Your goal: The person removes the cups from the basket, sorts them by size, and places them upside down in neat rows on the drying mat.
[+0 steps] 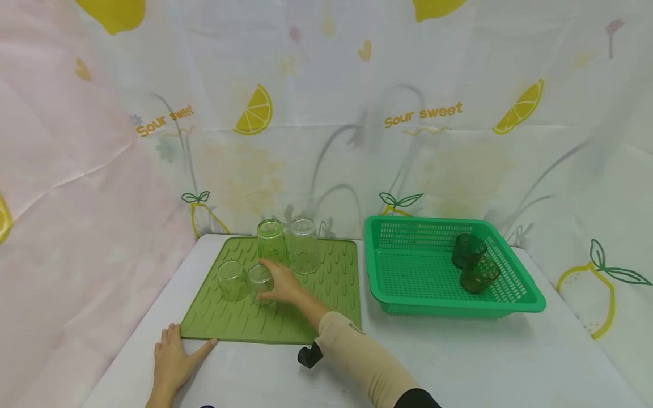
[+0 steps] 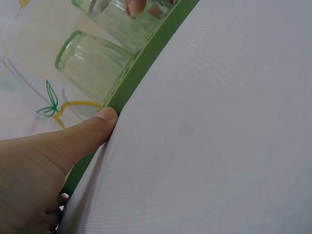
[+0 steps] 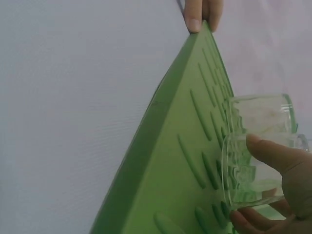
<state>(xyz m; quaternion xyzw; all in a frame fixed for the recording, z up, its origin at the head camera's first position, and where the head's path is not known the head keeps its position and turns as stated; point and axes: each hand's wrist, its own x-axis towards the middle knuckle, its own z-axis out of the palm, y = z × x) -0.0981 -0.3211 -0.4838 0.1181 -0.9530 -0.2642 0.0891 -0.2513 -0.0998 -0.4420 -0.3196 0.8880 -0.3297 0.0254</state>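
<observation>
My right hand (image 1: pixel 283 285) grips a small clear glass (image 1: pixel 259 275) on the green ribbed mat (image 1: pixel 321 317), thumb and fingers on opposite sides. In the right wrist view, that glass (image 3: pixel 236 170) has its rim at the mat. Just left of it stands another short glass (image 1: pixel 232 280), tinted faintly green. Behind them are a tall green glass (image 1: pixel 272 241) and a tall clear glass (image 1: pixel 305 246). At the mat's near left corner rests my left hand (image 1: pixel 172 360), fingers spread, its thumb (image 2: pixel 95 127) touching the mat's front edge.
To the right, a green plastic basket (image 1: pixel 408 283) holds two dark glasses, one farther back (image 1: pixel 467 251) and one nearer (image 1: pixel 479 274). A white cloth (image 1: pixel 459 357) covers the table. Behind hangs a lemon-print curtain (image 1: pixel 326 85).
</observation>
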